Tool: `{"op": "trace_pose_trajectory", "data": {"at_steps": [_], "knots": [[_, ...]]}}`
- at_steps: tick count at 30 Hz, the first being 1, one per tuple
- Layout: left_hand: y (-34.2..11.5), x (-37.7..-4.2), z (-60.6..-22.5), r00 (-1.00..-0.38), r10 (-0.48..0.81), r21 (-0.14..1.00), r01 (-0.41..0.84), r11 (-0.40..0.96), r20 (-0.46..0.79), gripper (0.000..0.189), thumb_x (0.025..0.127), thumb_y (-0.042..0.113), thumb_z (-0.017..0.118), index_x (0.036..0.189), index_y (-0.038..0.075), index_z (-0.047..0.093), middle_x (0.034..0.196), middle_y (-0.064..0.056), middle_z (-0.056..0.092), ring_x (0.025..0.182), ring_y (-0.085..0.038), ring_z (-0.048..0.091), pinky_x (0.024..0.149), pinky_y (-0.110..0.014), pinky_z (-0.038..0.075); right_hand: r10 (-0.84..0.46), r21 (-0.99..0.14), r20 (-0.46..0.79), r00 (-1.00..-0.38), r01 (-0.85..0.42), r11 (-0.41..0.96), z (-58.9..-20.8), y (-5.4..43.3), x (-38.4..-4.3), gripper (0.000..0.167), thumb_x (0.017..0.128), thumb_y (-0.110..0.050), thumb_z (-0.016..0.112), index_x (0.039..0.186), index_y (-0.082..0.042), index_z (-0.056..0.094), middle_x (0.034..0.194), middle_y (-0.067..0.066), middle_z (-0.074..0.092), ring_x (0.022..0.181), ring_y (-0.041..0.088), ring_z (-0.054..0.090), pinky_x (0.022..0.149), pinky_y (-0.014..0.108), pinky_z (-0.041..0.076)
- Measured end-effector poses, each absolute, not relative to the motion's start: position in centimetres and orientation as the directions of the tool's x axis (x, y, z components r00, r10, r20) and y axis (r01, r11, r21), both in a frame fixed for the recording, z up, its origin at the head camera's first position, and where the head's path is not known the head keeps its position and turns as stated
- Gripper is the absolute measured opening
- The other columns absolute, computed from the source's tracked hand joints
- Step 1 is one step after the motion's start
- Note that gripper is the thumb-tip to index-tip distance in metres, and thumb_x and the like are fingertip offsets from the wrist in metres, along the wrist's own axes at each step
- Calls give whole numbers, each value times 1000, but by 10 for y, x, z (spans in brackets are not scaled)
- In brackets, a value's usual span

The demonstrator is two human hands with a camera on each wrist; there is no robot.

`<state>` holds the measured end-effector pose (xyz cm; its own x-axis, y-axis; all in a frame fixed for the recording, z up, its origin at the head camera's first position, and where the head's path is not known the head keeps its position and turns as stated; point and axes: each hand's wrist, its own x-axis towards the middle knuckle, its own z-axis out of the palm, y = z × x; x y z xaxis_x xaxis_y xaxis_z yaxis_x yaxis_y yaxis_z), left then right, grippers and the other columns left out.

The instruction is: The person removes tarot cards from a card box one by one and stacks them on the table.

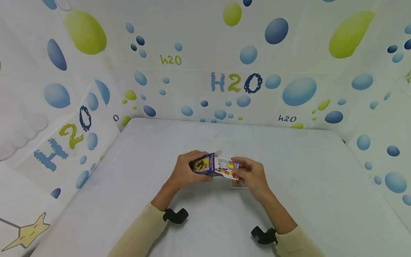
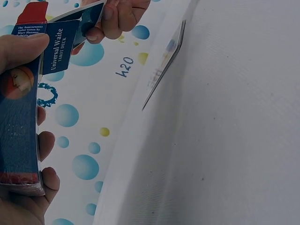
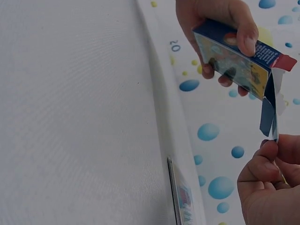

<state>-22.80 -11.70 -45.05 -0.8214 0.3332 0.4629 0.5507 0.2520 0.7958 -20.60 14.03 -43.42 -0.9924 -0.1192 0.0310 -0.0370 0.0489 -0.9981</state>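
Note:
In the head view my left hand (image 1: 189, 167) grips a tarot deck box (image 1: 203, 165) around its sides, thumb across one face in the left wrist view. The box is dark blue with a picture panel, held above the table and tilted. Its red end flap (image 2: 32, 12) and blue "Universal Waite" flap (image 2: 60, 47) stand folded out at the open end. My right hand (image 1: 253, 175) pinches the outer edge of a thin illustrated card (image 1: 226, 167), which lies against that open end. Whatever is inside the box is hidden.
A small stack of cards (image 1: 238, 184) lies on the white table (image 1: 289, 160), partly behind my right hand. Patterned sheets (image 1: 199, 35) with blue and green dots rise at the back and sides. Dark wrist cameras (image 1: 176, 216) hang from both wrists.

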Motion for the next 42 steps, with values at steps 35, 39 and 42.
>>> {"op": "trace_pose_trajectory", "data": {"at_steps": [35,39,42], "knots": [[-119,-227,-448,-870,259,803,489,340,420,76,65,26,94,134,10,66,121,-2,69,101,-20,58,85,-34,51,23,-983,176,-984,-175,59,-434,139,-202,23,84,9,66,105,4,74,81,15,62,62,17,53,51,24,47],[-119,-228,-449,-873,256,799,484,358,414,76,64,26,95,133,12,67,120,-1,69,102,-20,58,86,-35,50,21,-981,190,-982,-189,52,-434,140,-203,23,84,10,66,104,4,73,80,15,61,60,18,51,51,25,46],[-118,-228,-449,-870,262,787,491,374,419,76,64,27,95,133,12,67,120,0,69,102,-19,59,87,-36,51,24,-978,204,-979,-203,53,-435,140,-204,21,85,10,66,103,4,73,77,14,60,58,20,50,49,25,44]]}}
